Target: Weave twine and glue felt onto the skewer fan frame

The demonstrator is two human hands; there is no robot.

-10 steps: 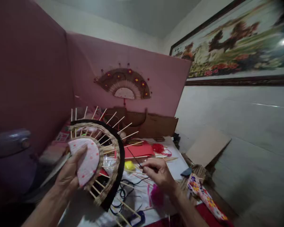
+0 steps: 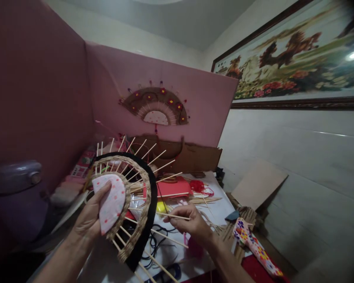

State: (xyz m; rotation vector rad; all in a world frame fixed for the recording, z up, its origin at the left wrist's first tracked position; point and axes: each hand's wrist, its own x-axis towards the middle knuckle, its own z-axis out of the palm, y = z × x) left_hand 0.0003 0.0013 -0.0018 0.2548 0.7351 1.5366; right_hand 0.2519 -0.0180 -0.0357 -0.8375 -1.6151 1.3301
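My left hand (image 2: 91,216) grips a half-round fan (image 2: 149,188) by its white centre with red dots, the thumb lying on top. Thin wooden sticks radiate from that centre through a braided straw band and a black outer band, and their ends stick out past it. At the fan's right side my right hand (image 2: 188,225) is closed in a pinch on a dark cord (image 2: 163,198), which runs up to the black edge. One of the fan's sticks (image 2: 177,216) passes across the fingers of this hand. Loose black cord (image 2: 157,245) lies coiled on the table below.
A finished-looking fan (image 2: 155,106) with flowers hangs on the pink board behind. Red paper (image 2: 177,186), red yarn (image 2: 197,185), a yellow bundle (image 2: 162,207) and loose sticks lie on the white table. Flowered fabric (image 2: 258,247) and cardboard (image 2: 259,182) are at the right.
My right hand has moved slightly down and left, bringing the cord closer to a stick. The fan has shifted a little right and down in view.
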